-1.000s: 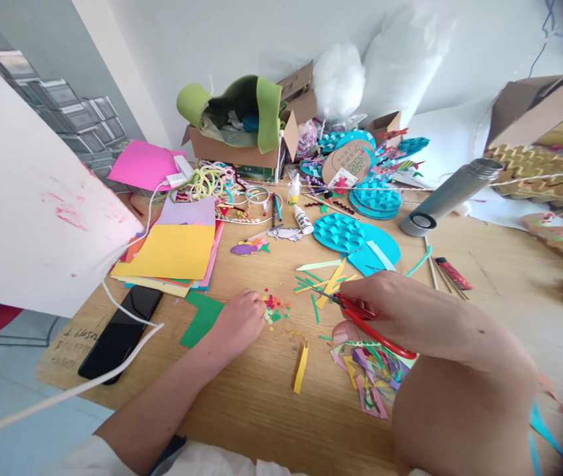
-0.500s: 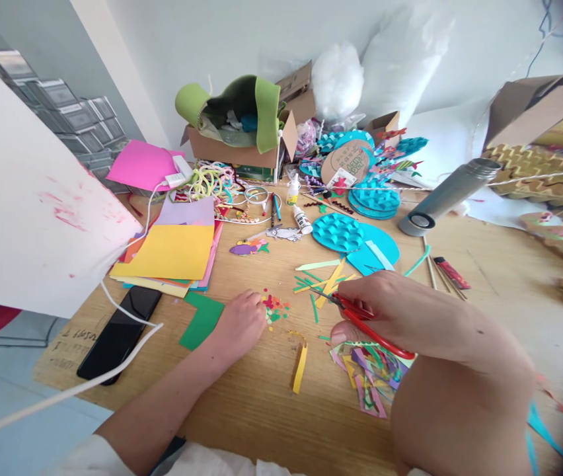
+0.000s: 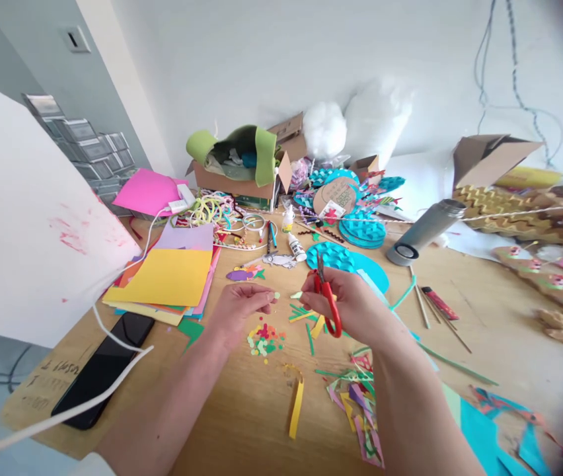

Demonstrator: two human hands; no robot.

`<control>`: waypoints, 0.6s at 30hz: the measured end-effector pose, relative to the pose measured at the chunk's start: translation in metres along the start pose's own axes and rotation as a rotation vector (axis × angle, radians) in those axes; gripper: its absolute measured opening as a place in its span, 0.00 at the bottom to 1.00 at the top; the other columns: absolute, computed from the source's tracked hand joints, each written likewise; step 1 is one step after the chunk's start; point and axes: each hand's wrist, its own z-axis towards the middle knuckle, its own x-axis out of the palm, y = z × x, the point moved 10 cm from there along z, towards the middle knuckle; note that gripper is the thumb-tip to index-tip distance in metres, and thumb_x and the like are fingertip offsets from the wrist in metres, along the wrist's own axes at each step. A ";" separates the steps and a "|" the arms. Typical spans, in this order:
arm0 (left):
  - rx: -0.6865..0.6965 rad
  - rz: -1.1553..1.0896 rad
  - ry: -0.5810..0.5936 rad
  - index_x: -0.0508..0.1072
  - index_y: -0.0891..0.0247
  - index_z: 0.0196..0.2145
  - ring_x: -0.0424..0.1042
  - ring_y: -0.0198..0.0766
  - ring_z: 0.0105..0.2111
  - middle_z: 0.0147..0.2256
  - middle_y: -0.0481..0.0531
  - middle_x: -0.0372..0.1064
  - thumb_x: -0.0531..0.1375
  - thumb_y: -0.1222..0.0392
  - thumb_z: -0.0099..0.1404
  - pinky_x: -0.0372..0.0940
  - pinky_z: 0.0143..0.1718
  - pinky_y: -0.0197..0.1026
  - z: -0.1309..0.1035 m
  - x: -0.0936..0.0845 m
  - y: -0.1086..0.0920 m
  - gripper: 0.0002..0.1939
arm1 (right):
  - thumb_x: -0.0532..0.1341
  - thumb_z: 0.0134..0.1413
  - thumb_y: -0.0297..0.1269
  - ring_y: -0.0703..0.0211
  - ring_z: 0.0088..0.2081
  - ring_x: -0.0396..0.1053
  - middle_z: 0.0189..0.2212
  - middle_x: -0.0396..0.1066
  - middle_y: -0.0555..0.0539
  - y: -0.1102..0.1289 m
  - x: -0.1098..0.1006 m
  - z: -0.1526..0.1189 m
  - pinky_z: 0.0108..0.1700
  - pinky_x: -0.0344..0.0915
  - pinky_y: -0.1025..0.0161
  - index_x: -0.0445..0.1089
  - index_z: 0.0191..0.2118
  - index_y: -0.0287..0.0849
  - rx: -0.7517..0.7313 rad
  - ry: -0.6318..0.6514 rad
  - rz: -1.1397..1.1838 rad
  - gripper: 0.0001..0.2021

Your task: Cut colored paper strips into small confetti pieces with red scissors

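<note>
My left hand [image 3: 244, 307] is closed in a pinch on a small pale green paper dot [image 3: 277, 295]. Facing it, my right hand [image 3: 348, 301] is wrapped round red-handled scissors [image 3: 330, 307], their blades pointing up and away from the paper. Its thumb and fingertip also pinch a pale green paper strip [image 3: 296, 295]. A small gap separates dot and strip. Below the hands lies a scatter of coloured paper dots [image 3: 264, 340] in red, orange, green and pale green. Green and yellow strips [image 3: 310, 337] lie under my right hand.
Paper scraps [image 3: 361, 403] and a yellow strip [image 3: 296, 410] lie near the front. At left are a stack of coloured paper [image 3: 172, 277], a phone [image 3: 103, 370] and a white cable [image 3: 123, 360]. Glue bottles [image 3: 297, 248], blue discs [image 3: 331, 256] and a metal flask [image 3: 425, 231] stand farther back.
Both hands have lifted and come close together, now pinching pale green paper. The scissors have turned upward. Pale green dots show in the scatter, and the view has tilted up.
</note>
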 end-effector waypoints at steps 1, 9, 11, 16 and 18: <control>0.016 -0.029 0.009 0.79 0.65 0.23 0.67 0.31 0.22 0.22 0.50 0.73 0.68 0.59 0.45 0.63 0.29 0.37 0.002 0.006 -0.005 0.07 | 0.62 0.47 0.37 0.61 0.28 0.65 0.26 0.70 0.49 0.000 0.002 0.002 0.29 0.61 0.65 0.66 0.29 0.40 -0.005 -0.010 0.038 0.06; 0.106 0.053 0.027 0.78 0.65 0.21 0.66 0.31 0.22 0.19 0.48 0.70 0.68 0.59 0.45 0.61 0.28 0.35 0.005 0.032 -0.021 0.07 | 0.64 0.45 0.36 0.61 0.29 0.64 0.26 0.67 0.50 -0.004 0.005 0.006 0.30 0.61 0.65 0.64 0.31 0.41 0.013 -0.050 0.239 0.09; 0.115 0.093 0.037 0.77 0.65 0.22 0.65 0.31 0.23 0.20 0.48 0.70 0.68 0.58 0.46 0.61 0.28 0.36 0.005 0.033 -0.023 0.08 | 0.63 0.44 0.34 0.61 0.29 0.64 0.26 0.67 0.50 -0.004 0.003 0.006 0.30 0.60 0.65 0.64 0.31 0.41 0.002 -0.068 0.219 0.08; 0.081 0.164 0.074 0.77 0.66 0.22 0.65 0.32 0.22 0.19 0.48 0.69 0.67 0.57 0.46 0.59 0.27 0.36 0.003 0.032 -0.024 0.08 | 0.61 0.44 0.32 0.61 0.29 0.65 0.27 0.68 0.49 -0.004 0.004 0.007 0.30 0.61 0.65 0.65 0.30 0.40 -0.038 -0.087 0.142 0.05; 0.084 0.214 0.084 0.77 0.66 0.21 0.65 0.32 0.22 0.19 0.48 0.68 0.65 0.58 0.48 0.59 0.27 0.36 0.001 0.033 -0.027 0.08 | 0.61 0.44 0.32 0.61 0.28 0.65 0.27 0.69 0.49 -0.005 0.004 0.007 0.30 0.61 0.65 0.65 0.30 0.40 -0.043 -0.105 0.118 0.04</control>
